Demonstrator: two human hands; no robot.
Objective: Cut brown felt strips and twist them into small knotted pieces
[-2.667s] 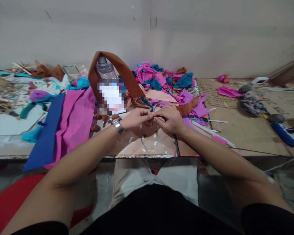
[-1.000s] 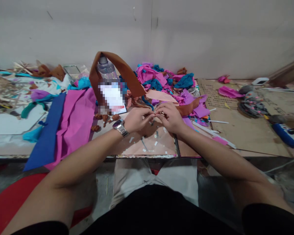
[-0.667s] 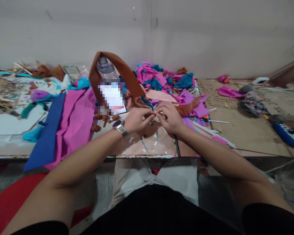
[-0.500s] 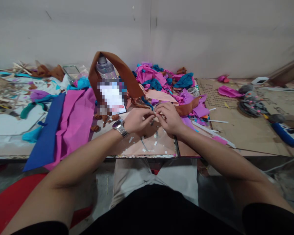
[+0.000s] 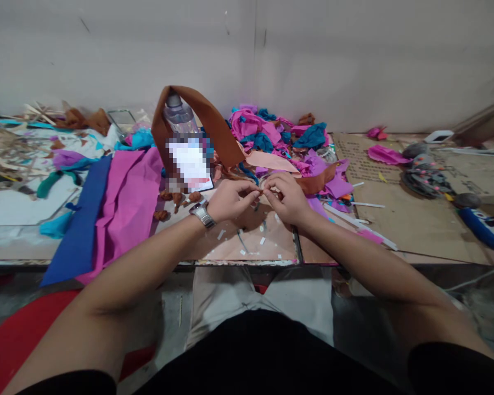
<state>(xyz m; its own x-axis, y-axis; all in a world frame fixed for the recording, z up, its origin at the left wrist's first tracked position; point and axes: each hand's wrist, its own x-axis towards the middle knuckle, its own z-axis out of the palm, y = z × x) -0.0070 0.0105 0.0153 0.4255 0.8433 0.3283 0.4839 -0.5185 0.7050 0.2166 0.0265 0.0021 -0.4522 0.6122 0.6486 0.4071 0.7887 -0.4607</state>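
Note:
My left hand (image 5: 234,201), with a watch (image 5: 203,213) on its wrist, pinches one end of a small brown piece of crepe paper (image 5: 261,192). At its other end are the closed thumb and fingers of my right hand (image 5: 286,197); much of the piece is hidden by the fingers. Small brown twisted bits (image 5: 177,200) lie left of my hands. Behind them, a long brown crepe strip (image 5: 214,120) arches over a clear bottle (image 5: 181,118). In front of the bottle stands a lit phone (image 5: 191,164), partly blurred out. Another brown strip (image 5: 319,181) lies beside my right hand.
Pink, purple and teal crepe scraps (image 5: 267,129) are heaped behind my hands. Blue sheet (image 5: 80,219) and pink sheet (image 5: 127,197) hang over the table's front edge at left. White sticks (image 5: 360,224), cardboard (image 5: 379,208) and a dark pincushion-like thing (image 5: 426,178) are at right.
My fingertips have drawn slightly apart, and more of the brown piece shows between them. The view has shifted a little; other things stay put.

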